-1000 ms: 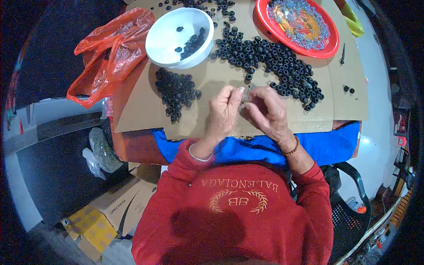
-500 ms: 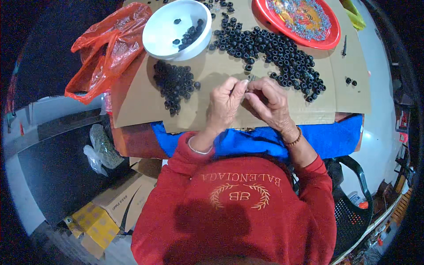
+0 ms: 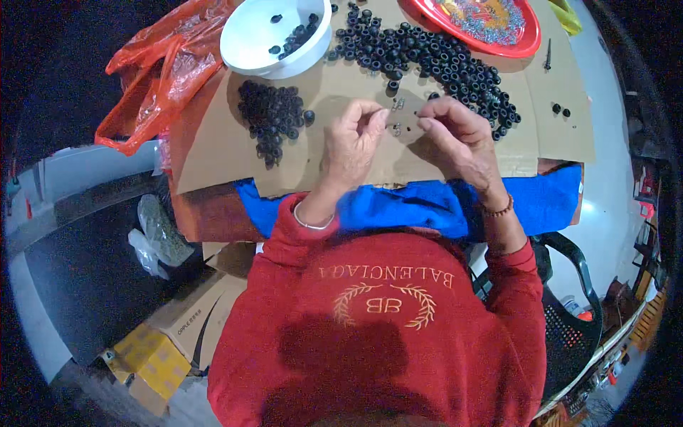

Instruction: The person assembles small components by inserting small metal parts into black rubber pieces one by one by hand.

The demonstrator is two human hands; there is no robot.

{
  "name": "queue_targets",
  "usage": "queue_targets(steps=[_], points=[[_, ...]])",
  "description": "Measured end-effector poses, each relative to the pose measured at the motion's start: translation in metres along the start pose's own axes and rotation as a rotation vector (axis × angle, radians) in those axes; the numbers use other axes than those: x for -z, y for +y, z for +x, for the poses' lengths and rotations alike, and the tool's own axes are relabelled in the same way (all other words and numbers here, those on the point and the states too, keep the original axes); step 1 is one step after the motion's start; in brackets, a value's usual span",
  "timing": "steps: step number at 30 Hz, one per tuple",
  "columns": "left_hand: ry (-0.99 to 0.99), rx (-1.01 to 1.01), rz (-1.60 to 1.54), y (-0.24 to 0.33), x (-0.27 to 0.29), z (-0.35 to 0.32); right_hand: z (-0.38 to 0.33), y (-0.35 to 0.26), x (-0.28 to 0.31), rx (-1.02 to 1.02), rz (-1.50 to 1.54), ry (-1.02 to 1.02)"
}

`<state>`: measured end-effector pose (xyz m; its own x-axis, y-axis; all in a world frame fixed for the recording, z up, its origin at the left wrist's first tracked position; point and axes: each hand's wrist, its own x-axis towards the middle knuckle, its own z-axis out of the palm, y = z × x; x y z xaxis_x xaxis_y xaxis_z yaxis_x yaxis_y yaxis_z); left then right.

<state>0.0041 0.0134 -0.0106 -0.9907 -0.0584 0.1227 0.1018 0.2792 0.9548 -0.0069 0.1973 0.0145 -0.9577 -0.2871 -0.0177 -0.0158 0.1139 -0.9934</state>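
My left hand (image 3: 353,139) is over the cardboard, thumb and forefinger pinched together; whatever is between them is too small to name. To its right, my right hand (image 3: 461,135) has thumb and forefinger bent close together, with a tiny dark speck at their tips that I cannot identify. Between the two hands lie several small shiny metal pieces (image 3: 399,104), perhaps springs. Just beyond my right hand spreads a large pile of black ring-shaped caps (image 3: 455,71). Left of my left hand sits a smaller heap of black round caps (image 3: 267,114).
A white bowl (image 3: 238,53) with some black pieces stands at the far left, beside a red plastic bag (image 3: 167,78). At the far right, a red tray (image 3: 528,44) holds many shiny small pieces. Blue cloth (image 3: 405,211) hangs along the cardboard's near edge (image 3: 523,160).
My hands, close together before, have drawn apart, the right one moving further right. Small metal pieces now show between them. The whole view has shifted, so the table sits higher.
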Motion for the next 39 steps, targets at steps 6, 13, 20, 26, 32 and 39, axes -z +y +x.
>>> queue_targets(steps=[6,13,20,26,32,39], points=[[0.009,-0.176,0.213,0.001,0.002,-0.002,-0.019,0.011,0.013,0.278,-0.436,0.101],[-0.032,-0.124,0.263,0.001,0.004,0.005,-0.017,0.014,0.002,0.522,-0.658,0.198],[-0.046,-0.411,0.618,0.006,-0.006,0.028,0.012,0.008,-0.012,0.551,-0.843,0.239],[-0.063,-0.404,0.566,-0.003,-0.003,0.025,0.006,0.014,-0.015,0.562,-0.894,0.244],[-0.102,-0.43,0.572,-0.002,0.0,0.023,0.002,0.018,0.003,0.585,-0.879,0.294],[-0.057,-0.36,0.435,-0.003,0.001,0.022,0.003,0.015,0.004,0.588,-0.821,0.295]])
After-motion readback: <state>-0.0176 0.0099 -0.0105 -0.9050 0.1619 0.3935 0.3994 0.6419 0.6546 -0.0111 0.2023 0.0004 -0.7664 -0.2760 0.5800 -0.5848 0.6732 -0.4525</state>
